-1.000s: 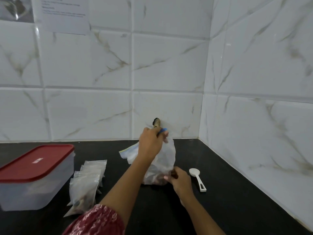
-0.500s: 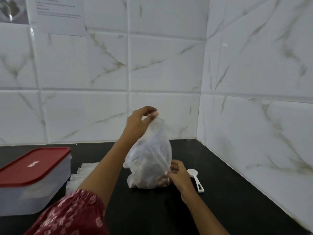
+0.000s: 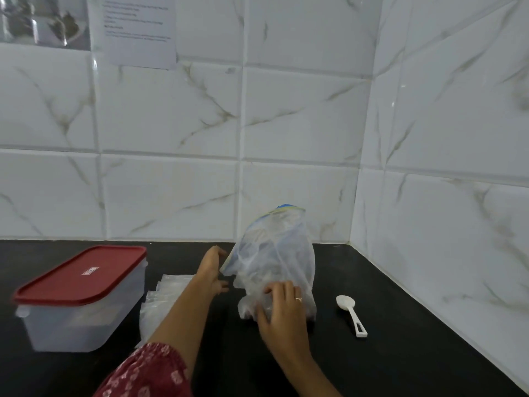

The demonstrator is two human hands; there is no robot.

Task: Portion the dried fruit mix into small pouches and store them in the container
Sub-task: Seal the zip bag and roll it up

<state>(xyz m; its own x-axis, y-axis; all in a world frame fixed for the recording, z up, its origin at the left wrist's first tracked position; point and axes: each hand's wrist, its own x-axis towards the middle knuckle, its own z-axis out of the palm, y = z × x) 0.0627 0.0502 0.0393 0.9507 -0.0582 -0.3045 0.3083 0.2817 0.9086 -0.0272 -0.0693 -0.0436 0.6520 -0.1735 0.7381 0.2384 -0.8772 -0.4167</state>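
Observation:
A large translucent zip bag of dried fruit mix (image 3: 274, 259) stands upright on the black counter, its blue-edged mouth at the top. My right hand (image 3: 282, 309) rests on the bag's lower front with its fingers spread. My left hand (image 3: 213, 272) is at the bag's left side, fingers relaxed and close to the plastic; blur hides whether they touch it. A pile of small clear pouches (image 3: 161, 303) lies left of my left forearm. Further left stands the clear container (image 3: 77, 325), with a red lid (image 3: 83, 275) on it.
A white plastic spoon (image 3: 350, 313) lies on the counter (image 3: 400, 353) right of the bag. Marble-look tiled walls meet in a corner behind and to the right. A printed sheet (image 3: 137, 27) hangs on the back wall at upper left.
My left hand has let go of the bag's top and dropped to its left side. The bag now stands by itself. My right hand has moved onto its lower front.

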